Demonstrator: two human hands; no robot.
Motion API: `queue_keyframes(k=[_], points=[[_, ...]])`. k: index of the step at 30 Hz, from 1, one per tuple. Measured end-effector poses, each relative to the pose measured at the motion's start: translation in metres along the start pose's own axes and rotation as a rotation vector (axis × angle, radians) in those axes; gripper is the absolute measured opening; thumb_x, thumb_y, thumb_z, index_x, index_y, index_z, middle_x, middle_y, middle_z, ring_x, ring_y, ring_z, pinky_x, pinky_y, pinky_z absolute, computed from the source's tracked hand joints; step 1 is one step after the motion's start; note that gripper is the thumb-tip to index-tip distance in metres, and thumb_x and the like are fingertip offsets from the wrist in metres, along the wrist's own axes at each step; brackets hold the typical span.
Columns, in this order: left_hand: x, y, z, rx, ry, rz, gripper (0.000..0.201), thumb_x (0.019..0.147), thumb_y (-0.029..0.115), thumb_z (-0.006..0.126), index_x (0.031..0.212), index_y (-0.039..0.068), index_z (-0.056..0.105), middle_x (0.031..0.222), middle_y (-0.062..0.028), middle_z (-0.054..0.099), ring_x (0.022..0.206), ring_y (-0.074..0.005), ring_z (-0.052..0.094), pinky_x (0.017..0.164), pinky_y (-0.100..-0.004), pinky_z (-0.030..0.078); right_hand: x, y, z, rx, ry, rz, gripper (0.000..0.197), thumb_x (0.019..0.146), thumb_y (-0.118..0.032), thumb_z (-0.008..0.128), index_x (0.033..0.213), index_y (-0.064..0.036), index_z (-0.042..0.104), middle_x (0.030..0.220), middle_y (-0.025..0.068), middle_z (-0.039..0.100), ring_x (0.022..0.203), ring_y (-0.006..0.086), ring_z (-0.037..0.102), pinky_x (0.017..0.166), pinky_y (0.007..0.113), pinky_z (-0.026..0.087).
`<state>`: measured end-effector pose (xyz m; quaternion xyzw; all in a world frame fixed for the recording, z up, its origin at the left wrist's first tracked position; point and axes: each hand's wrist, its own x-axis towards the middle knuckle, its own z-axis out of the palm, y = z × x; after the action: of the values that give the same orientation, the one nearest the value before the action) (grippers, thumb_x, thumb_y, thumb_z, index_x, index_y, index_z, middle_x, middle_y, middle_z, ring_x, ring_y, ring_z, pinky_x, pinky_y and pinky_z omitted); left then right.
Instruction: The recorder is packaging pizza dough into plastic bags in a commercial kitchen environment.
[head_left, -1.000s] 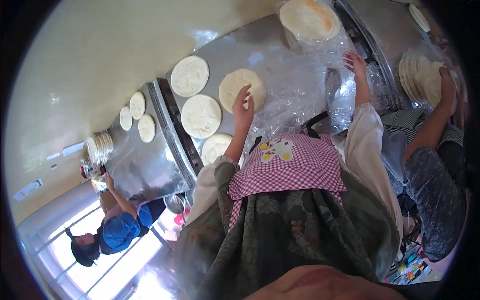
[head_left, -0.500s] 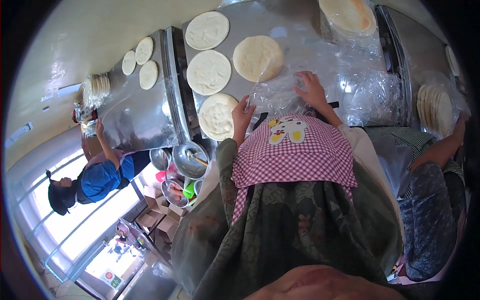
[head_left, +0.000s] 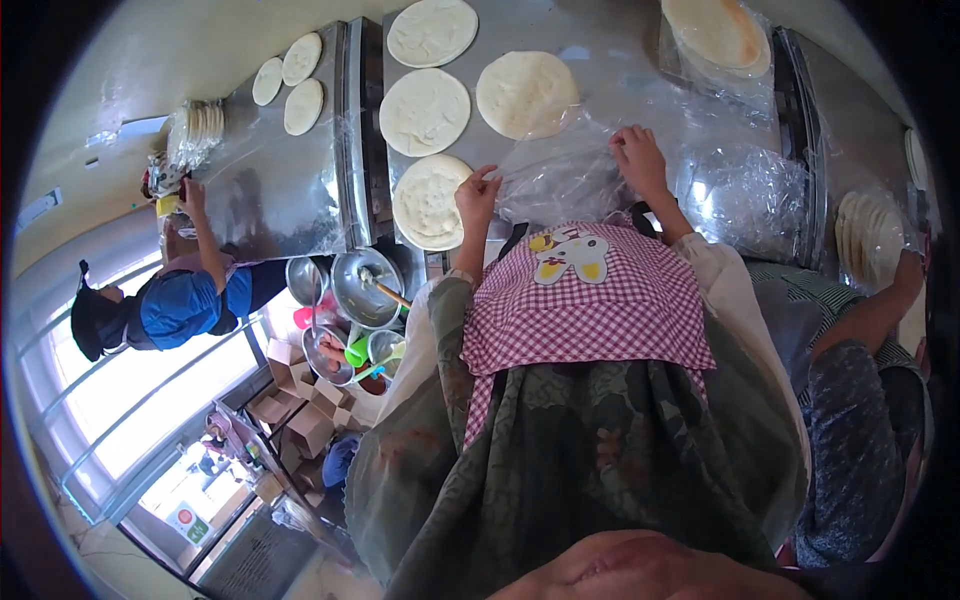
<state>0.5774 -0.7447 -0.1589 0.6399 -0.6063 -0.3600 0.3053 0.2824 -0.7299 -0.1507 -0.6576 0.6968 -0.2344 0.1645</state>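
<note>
A clear plastic bag (head_left: pixel 562 182) is spread between my two hands, just above the table's near edge. My left hand (head_left: pixel 478 194) pinches its left side with closed fingertips, and my right hand (head_left: pixel 640 158) grips the right side. The bag's far edge overlaps the near rim of a pale round flatbread (head_left: pixel 526 92). Close by my left hand lies another flatbread (head_left: pixel 430 204), with a dimpled surface. Two more, a middle flatbread (head_left: pixel 424 112) and a far flatbread (head_left: pixel 432 32), lie in line beyond it.
A bagged flatbread (head_left: pixel 716 36) lies far right on the metal table (head_left: pixel 610 70), beyond loose clear bags (head_left: pixel 745 190). At right, a person's hand (head_left: pixel 908 275) touches stacked bagged flatbreads (head_left: pixel 866 238). Another person (head_left: pixel 180 300) works at the left table. Metal bowls (head_left: pixel 366 288) stand left below.
The plastic bag is now stretched wider and flatter between my hands. My right hand has shifted slightly right and its fingers have closed. The whole view has tilted a little.
</note>
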Motion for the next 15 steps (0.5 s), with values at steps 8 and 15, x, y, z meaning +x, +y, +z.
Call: queue_keyframes(k=[8,15], points=[[0.013,0.008,0.005,-0.445,-0.138,-0.118,0.023,0.08,0.016,0.06,0.1,0.004,0.06,0.051,0.0036,0.05,0.047,-0.0017,0.044,0.043,-0.0169,0.033,0.003,-0.003,-0.002,-0.114,0.157,0.056,0.012,0.075,-0.013,0.054,0.087,-0.0109,0.05,0.093,0.006,0.049,0.091,0.0254,0.046,0.074,0.038,0.041],[0.031,0.037,-0.019,-0.641,-0.314,-0.268,0.029,0.084,0.021,0.055,0.108,0.005,0.056,0.065,0.0075,0.048,0.054,-0.0005,0.042,0.05,-0.0151,0.034,-0.025,-0.093,-0.003,0.089,0.107,-0.256,0.039,0.071,-0.029,0.061,0.102,-0.0091,0.049,0.108,0.0134,0.047,0.101,0.0285,0.044,0.087,0.037,0.035]])
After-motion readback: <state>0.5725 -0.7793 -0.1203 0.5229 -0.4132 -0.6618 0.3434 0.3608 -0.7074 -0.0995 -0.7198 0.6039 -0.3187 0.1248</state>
